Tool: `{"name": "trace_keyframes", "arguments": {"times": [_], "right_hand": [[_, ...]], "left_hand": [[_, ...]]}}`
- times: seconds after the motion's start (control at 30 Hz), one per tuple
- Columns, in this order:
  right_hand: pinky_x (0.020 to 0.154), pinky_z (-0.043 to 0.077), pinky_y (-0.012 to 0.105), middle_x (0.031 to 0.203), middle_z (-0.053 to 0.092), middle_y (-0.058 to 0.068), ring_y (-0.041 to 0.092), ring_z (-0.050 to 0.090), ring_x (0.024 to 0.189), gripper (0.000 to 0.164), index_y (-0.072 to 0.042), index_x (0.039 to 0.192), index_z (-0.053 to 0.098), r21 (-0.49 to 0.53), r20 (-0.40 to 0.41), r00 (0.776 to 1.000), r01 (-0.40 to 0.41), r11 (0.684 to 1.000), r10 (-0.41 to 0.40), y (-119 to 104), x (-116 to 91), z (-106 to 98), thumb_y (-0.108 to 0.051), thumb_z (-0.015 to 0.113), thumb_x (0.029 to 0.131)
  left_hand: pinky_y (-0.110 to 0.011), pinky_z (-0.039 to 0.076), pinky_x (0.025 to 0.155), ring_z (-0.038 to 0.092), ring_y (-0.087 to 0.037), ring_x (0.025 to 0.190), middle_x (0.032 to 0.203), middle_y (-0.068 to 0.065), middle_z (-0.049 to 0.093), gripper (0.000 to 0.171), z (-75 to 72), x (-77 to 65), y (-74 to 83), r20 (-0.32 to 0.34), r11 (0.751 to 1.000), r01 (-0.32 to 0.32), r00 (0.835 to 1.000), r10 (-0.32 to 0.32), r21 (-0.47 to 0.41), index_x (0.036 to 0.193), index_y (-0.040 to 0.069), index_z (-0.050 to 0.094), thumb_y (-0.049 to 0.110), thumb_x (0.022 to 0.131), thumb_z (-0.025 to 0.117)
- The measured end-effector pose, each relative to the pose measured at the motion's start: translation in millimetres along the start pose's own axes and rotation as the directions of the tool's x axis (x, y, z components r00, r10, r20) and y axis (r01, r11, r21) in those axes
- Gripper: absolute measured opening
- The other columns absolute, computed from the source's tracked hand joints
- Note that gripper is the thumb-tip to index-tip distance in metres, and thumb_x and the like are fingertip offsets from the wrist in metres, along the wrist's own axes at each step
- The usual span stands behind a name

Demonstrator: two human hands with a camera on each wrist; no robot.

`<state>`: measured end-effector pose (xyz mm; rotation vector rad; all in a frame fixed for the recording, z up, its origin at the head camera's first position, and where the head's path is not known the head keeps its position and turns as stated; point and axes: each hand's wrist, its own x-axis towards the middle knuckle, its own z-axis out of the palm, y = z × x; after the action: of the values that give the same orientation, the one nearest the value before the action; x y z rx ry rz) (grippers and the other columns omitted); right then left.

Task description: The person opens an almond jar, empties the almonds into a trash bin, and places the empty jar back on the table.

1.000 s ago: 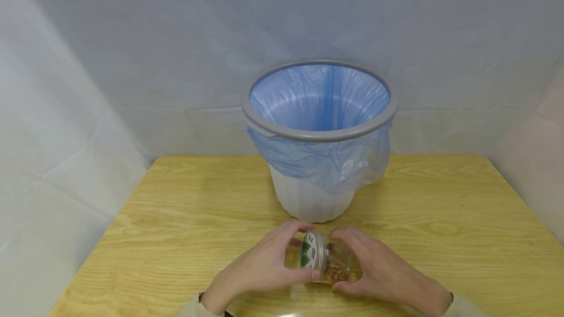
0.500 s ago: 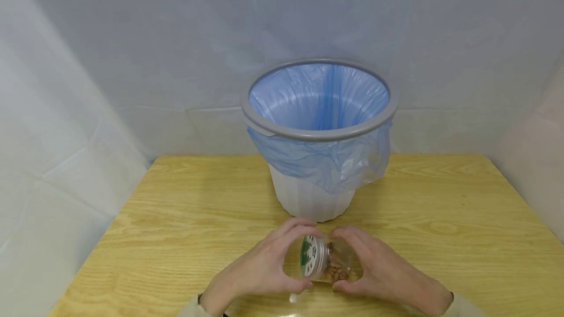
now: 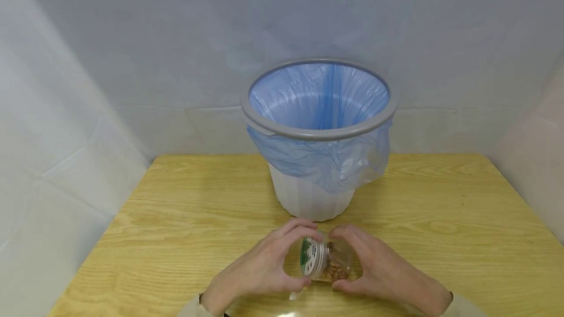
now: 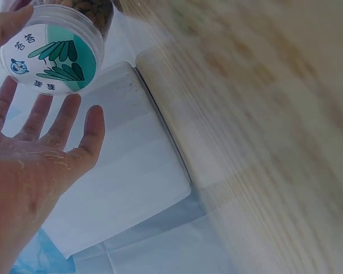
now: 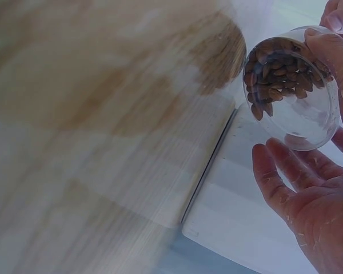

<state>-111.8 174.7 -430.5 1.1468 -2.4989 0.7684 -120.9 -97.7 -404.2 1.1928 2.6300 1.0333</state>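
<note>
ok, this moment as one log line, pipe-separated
left hand: curled round lid | right hand: holds jar | jar: sideways, lid on, nuts inside | bin: beyond jar, blue bag lining it

The printed face of the lid (image 3: 310, 258) has turned since one second ago: dark marks then showed in its upper part, now in its lower. The left hand (image 3: 266, 263) has shifted there, its thumb (image 3: 296, 284) drawn back leftward from the near rim, its far-side fingers (image 3: 305, 232) advanced rightward over the rim.
</note>
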Motion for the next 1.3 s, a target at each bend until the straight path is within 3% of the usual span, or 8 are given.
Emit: {"name": "trace_keyframes", "arguments": {"times": [0.23,0.7,0.93,1.3], "right_hand": [[0.093,0.059,0.033,0.127,0.059,-0.008,0.008,0.063,0.113,0.080,-0.016,0.136,0.051,0.023,0.027,0.999,-0.026,0.999,0.025,-0.1,0.0,-0.6,-0.043,0.091,0.071],[0.093,0.059,0.031,0.127,0.059,-0.010,0.006,0.062,0.112,0.079,-0.018,0.135,0.052,0.050,0.043,0.998,-0.043,0.998,0.041,-1.6,0.3,-2.0,-0.040,0.092,0.072],[0.092,0.059,0.031,0.127,0.059,-0.008,0.007,0.062,0.111,0.080,-0.017,0.135,0.052,0.050,0.023,1.000,-0.020,0.999,0.019,-1.7,0.2,-1.3,-0.039,0.093,0.070],[0.093,0.059,0.033,0.128,0.058,-0.008,0.008,0.061,0.114,0.079,-0.018,0.136,0.052,0.037,0.034,0.999,-0.025,0.999,0.024,-1.7,0.6,-1.0,-0.040,0.092,0.071]], "left_hand": [[-0.041,0.047,0.114,0.052,-0.008,0.135,0.146,0.018,0.046,0.076,0.8,0.8,-0.7,-0.013,1.000,-0.002,1.000,0.002,-0.020,0.140,0.039,0.048,0.028,0.075,0.086],[-0.038,0.051,0.107,0.055,-0.006,0.125,0.136,0.019,0.051,0.073,-0.9,1.2,1.9,-0.005,0.998,0.060,0.998,-0.060,-0.032,0.140,0.041,0.046,0.038,0.077,0.082],[-0.039,0.051,0.107,0.056,-0.007,0.123,0.135,0.020,0.051,0.072,-1.4,1.8,4.1,0.015,0.988,0.144,0.990,-0.143,-0.062,0.140,0.044,0.044,0.043,0.079,0.082],[-0.038,0.055,0.101,0.063,-0.015,0.116,0.135,0.011,0.056,0.068,-1.1,4.5,5.9,0.028,0.958,0.230,0.973,-0.229,-0.173,0.139,0.033,0.049,0.044,0.080,0.082]]}}
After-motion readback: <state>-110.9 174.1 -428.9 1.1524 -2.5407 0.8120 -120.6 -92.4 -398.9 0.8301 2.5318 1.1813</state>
